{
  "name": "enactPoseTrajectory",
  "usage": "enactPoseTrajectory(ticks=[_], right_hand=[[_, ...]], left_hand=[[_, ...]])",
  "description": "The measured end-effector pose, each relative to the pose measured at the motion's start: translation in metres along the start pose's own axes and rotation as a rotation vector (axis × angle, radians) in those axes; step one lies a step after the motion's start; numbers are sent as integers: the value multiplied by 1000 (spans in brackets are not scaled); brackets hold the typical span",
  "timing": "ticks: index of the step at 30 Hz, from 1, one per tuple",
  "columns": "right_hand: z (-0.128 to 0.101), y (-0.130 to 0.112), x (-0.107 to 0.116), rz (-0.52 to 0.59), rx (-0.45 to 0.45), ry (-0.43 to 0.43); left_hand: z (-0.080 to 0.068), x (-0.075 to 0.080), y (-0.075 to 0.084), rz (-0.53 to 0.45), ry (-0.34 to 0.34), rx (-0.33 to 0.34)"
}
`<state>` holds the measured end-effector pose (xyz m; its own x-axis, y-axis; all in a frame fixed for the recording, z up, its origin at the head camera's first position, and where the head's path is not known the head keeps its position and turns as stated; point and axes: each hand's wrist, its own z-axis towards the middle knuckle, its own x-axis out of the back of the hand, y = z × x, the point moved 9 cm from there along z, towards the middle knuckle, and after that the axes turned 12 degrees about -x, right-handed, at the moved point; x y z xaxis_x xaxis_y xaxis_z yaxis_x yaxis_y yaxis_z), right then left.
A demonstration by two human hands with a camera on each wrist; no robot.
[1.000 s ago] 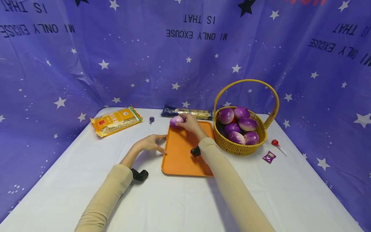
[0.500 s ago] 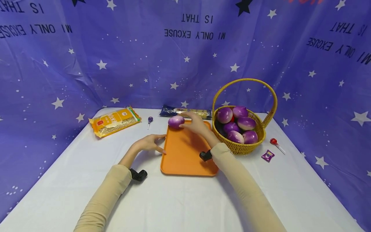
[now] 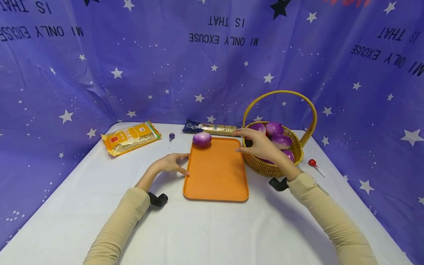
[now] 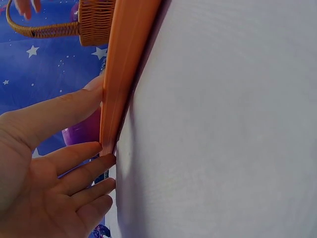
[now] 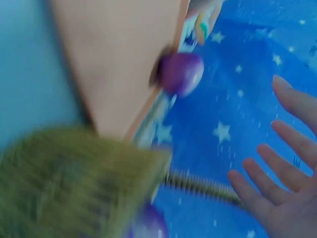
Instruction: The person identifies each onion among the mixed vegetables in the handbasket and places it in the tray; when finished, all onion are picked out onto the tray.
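A glossy purple-and-white, onion-shaped vegetable [image 3: 202,140] lies in the far left corner of the orange tray [image 3: 215,176]. My left hand [image 3: 169,163] touches the tray's left edge; in the left wrist view its thumb [image 4: 69,111] and fingers are fairly straight along the rim. My right hand [image 3: 260,144] is held in front of the wicker basket [image 3: 265,169], fingers spread and holding nothing. Several more of the purple vegetables [image 3: 281,141] fill the basket, some of them hidden behind that hand. The right wrist view is blurred, with the vegetable [image 5: 182,73] at the tray's edge.
The basket's tall handle [image 3: 281,92] arches above it. A yellow noodle packet [image 3: 132,138] and a purple lollipop [image 3: 171,137] lie at the back left. Behind the tray is a long dark-and-gold packet [image 3: 215,128]. A red lollipop [image 3: 313,163] lies right of the basket.
My right hand has let go of the onion-shaped vegetable on the tray and moved right to the basket. The left hand stays at the tray's edge. My right forearm now hides the small purple candy.
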<state>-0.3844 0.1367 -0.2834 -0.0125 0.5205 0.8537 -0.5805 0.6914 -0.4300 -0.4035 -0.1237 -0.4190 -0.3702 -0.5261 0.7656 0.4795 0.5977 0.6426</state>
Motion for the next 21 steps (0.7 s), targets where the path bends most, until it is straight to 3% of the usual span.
enactPoseTrajectory(ticks=[4,9,16,21], right_hand=[[-4,19,23,-58,-18,-20],[7,48,37,-126,-87,-69],[36,86,34,-215,-124,-149],[47,107,27,-252,-251,-222]], left_hand=[[1,0,-1,4,-1,-10],[1,0,-1,4,3,-22],[0,1,-1,-2,4,-12],[-1,1,0,7,3,-8]])
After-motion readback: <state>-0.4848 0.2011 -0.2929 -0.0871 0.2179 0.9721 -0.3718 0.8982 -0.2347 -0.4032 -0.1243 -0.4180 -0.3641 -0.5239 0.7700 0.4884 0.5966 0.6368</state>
